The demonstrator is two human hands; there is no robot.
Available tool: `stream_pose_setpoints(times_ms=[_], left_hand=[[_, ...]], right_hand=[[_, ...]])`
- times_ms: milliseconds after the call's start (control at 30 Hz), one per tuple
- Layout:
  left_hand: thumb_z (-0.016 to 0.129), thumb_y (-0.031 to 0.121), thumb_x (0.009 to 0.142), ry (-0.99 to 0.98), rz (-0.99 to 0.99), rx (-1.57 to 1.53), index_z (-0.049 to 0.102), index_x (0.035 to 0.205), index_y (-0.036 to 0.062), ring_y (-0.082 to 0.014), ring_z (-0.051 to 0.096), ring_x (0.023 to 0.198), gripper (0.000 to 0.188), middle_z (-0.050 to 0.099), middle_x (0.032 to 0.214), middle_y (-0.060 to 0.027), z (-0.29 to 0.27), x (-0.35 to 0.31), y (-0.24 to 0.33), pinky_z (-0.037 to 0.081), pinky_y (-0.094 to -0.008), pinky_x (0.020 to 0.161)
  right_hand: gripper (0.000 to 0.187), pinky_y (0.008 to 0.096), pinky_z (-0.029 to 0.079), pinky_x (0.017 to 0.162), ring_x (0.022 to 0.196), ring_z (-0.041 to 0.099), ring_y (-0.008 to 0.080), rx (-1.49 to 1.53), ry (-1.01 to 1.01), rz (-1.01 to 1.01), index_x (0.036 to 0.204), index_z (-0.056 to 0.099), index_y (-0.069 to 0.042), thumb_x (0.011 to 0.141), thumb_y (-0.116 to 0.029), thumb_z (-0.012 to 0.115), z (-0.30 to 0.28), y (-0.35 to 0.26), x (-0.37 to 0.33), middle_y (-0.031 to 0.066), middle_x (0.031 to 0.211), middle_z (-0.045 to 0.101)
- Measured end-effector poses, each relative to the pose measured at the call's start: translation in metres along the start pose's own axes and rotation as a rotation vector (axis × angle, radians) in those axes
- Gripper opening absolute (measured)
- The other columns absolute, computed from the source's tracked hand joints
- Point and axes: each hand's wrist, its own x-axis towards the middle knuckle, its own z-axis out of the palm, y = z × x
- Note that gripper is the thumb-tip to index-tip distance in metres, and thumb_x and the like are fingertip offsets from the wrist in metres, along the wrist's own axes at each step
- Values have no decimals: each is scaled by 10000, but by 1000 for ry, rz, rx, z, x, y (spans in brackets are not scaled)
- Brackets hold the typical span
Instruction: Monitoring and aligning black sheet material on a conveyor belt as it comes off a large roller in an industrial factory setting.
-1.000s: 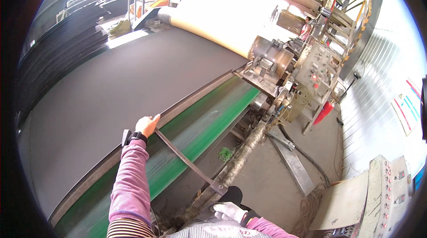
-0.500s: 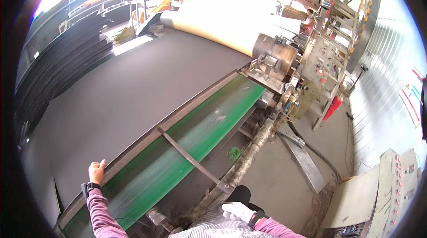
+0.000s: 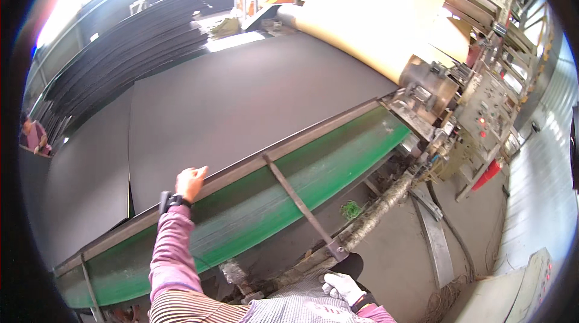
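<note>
left hand [image 3: 189, 183] bare, fingers curled in, thumb pointing right; cannot tell whether they grip the large dark sheet [image 3: 241, 94], which lies flat just beyond them and spreads up and to the right. long rail [image 3: 232, 177] passes beside the fingers along the sheet's near edge. below the fingers, a green strip [image 3: 338, 155]; to their right, a metal bar [image 3: 301, 204] crosses it. right hand [image 3: 344, 287], white-gloved, sits lower right of the left fingers, close to the wearer's front, fingers bent; cannot tell if they hold anything. left of the left fingers, a second dark sheet [image 3: 90, 166]. farther out, upper right: tan sheeting [image 3: 362, 21]. far left, a co-worker [image 3: 35, 136].
</note>
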Motion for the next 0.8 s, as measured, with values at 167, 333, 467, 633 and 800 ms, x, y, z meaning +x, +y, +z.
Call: stream_pose_setpoints(times_ms=[167, 333, 467, 633, 800], left_hand=[[523, 497, 815, 121, -65, 146, 702, 719, 60, -318, 623, 794, 482, 641, 807, -191, -13, -16, -68, 479, -382, 765], [515, 509, 813, 63, 106, 176, 717, 754, 122, -353, 534, 843, 441, 607, 835, -157, 24, 1, 4, 445, -425, 767], [452, 554, 832, -2, 153, 292, 707, 763, 101, -335, 557, 898, 524, 627, 917, -167, 42, 17, 37, 455, -408, 794], [563, 444, 820, 77, 430, -97, 592, 1092, 17, -302, 503, 1119, 508, 555, 1173, -167, 60, 20, 84, 395, -363, 960], [657, 345, 730, 376, 164, 104, 600, 999, -9, -321, 551, 985, 448, 599, 1005, -189, -3, 23, -12, 421, -398, 902]], right_hand=[[278, 186, 356, 414, 457, 454, 59, 11, 41, -1, 988, 608, 0, 843, -237, 589, 11, -9, -4, 51, 690, 609], [283, 183, 384, 438, 510, 513, 69, -9, -22, 49, 992, 595, -24, 845, -265, 605, 4, -12, 0, 42, 684, 612], [287, 185, 382, 447, 523, 512, 68, -64, -32, 63, 994, 601, -33, 840, -275, 604, 13, -10, 3, 34, 699, 610], [219, 190, 341, 391, 437, 449, 72, -125, 86, 94, 904, 607, -14, 819, -215, 589, 19, -21, -6, 70, 662, 600], [277, 203, 351, 395, 426, 442, 76, -134, 114, 94, 959, 624, -4, 832, -238, 548, 17, -23, -8, 53, 619, 593]])
